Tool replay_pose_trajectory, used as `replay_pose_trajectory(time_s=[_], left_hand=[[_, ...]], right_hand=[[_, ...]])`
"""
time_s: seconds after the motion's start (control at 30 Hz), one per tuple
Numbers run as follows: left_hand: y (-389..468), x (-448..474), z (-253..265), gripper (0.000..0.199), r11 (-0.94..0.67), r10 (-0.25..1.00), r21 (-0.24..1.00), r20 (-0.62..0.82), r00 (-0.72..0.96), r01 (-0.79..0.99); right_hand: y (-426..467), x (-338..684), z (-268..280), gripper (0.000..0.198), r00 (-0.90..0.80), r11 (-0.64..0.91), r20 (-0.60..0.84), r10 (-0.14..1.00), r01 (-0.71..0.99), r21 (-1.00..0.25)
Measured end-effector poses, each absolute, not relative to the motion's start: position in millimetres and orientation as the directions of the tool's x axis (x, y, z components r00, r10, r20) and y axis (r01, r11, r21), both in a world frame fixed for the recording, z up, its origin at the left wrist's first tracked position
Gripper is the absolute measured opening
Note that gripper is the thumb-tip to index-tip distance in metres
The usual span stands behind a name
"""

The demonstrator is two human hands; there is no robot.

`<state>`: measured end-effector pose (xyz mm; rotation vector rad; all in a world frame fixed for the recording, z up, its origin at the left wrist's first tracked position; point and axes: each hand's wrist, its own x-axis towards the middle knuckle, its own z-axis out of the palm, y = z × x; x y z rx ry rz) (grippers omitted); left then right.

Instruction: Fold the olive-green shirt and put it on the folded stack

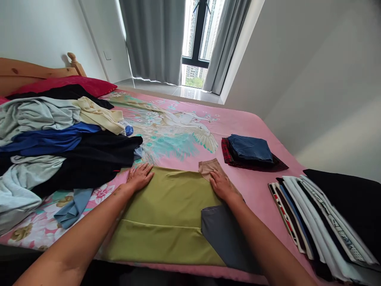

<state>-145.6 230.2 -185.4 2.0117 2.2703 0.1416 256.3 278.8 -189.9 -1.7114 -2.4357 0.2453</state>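
An olive-green garment point(166, 198), probably a shirt, lies spread out on the bed with a seam or fold line across its lower part. Grey fabric point(226, 234) and a tan piece point(208, 167) form its right side, like sleeves or shoulder panels. My left hand point(139, 176) rests flat on its upper left corner, fingers stretched out. On the upper right, my right hand point(222, 184) presses down with fingers apart, over the tan part and the green edge.
Loose clothes point(44, 139) are heaped on the left. Folded jeans point(251, 147) lie on red plaid cloth point(226, 153) to the right. A row of folded garments point(324, 222) sits at the near right. A red pillow point(74, 84) lies by the wooden headboard point(32, 68). The bed sheet point(238, 119) is pink.
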Motion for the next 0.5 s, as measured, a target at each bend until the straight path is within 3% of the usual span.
replay_pose_trajectory(time_s=[0.17,0.3,0.5], left_hand=[[247,-154,-193,0.047,0.151,0.983,0.173,0.082,-0.167,0.973],[249,-156,-203,0.044,0.176,0.964,0.236,0.156,-0.216,0.956],[244,-153,-208,0.038,0.139,0.962,0.276,0.189,-0.196,0.951]], right_hand=[[318,255,-196,0.047,-0.029,0.073,0.162,0.986,0.959,-0.273],[347,257,-204,0.061,0.201,-0.174,0.049,0.978,0.927,-0.331],[379,262,-211,0.045,0.202,-0.233,-0.128,0.971,0.923,-0.307]])
